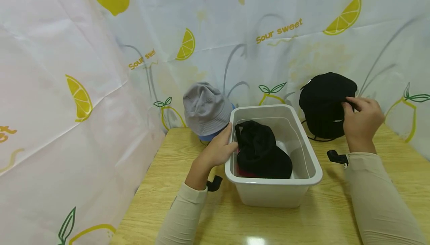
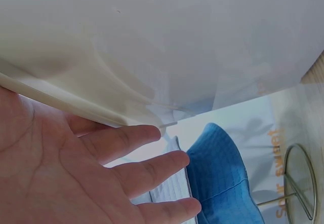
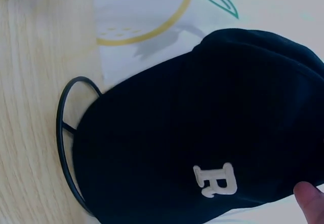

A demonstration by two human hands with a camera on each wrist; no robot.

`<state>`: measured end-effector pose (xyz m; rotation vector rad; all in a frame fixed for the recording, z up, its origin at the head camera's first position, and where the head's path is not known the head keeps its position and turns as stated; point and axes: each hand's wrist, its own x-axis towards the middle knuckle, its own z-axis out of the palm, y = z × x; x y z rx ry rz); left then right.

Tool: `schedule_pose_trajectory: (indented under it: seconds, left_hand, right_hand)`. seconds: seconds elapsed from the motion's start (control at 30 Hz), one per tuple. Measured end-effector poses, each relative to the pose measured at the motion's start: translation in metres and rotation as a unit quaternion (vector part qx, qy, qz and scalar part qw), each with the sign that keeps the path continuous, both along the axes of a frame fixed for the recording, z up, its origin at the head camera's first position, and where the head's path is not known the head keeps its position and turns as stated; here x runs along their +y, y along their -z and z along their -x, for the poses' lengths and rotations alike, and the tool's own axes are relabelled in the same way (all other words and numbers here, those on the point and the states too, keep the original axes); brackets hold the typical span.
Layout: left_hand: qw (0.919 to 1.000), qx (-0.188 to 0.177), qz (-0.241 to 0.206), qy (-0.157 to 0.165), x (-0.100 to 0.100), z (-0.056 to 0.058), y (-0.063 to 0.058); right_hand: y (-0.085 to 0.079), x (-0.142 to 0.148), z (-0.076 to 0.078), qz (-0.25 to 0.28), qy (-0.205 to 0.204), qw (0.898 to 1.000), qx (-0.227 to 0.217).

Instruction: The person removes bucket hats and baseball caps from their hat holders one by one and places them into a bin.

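Hats: one black hat lies in the white bin mid-table, so I judge the job partly done. My right hand pinches the black cap on its wire stand near the table's back right corner. My left hand, fingers relaxed, rests on the bin's left wall. The grey hat on its stand at the back edge is untouched.

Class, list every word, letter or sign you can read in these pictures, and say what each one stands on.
"Sour sweet": orange print on the white lemon-patterned curtain, above the white plastic bin.
"Sour sweet": the same print, left on that curtain, above the grey bucket hat.
"R": white embroidered letter on the black cap that the right hand touches.
"sweet": sideways and blurred on the curtain in the left wrist view.
Nothing else is readable.
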<state>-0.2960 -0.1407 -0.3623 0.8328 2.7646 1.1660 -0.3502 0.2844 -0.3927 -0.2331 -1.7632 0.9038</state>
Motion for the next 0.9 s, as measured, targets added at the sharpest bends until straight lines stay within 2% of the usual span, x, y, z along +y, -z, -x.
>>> schedule_pose_trajectory:
  seconds: [0.17,0.37,0.6,0.73,0.9]
  left_hand:
    - [1.0,-0.005,0.0,0.003,0.001,0.0,0.0]
    - [0.9999,-0.008,-0.006,0.008,0.002,-0.001,0.0]
    - [1.0,-0.004,-0.003,0.004,0.001,-0.002,0.0]
    - [1.0,0.0,0.0,0.006,0.001,-0.001,0.0]
    - [0.9999,0.002,-0.005,0.012,0.0,0.001,0.001]
  right_hand:
    - [-0.003,-0.002,-0.003,0.021,0.006,1.0,0.001]
    - [-0.008,-0.003,-0.008,0.047,-0.008,0.999,0.016]
    - [-0.013,-0.003,-0.006,0.071,-0.005,0.997,0.011]
    - [-0.023,-0.005,-0.008,0.077,0.008,0.997,0.006]
    - [-0.042,-0.013,-0.016,0.081,0.019,0.997,-0.004]
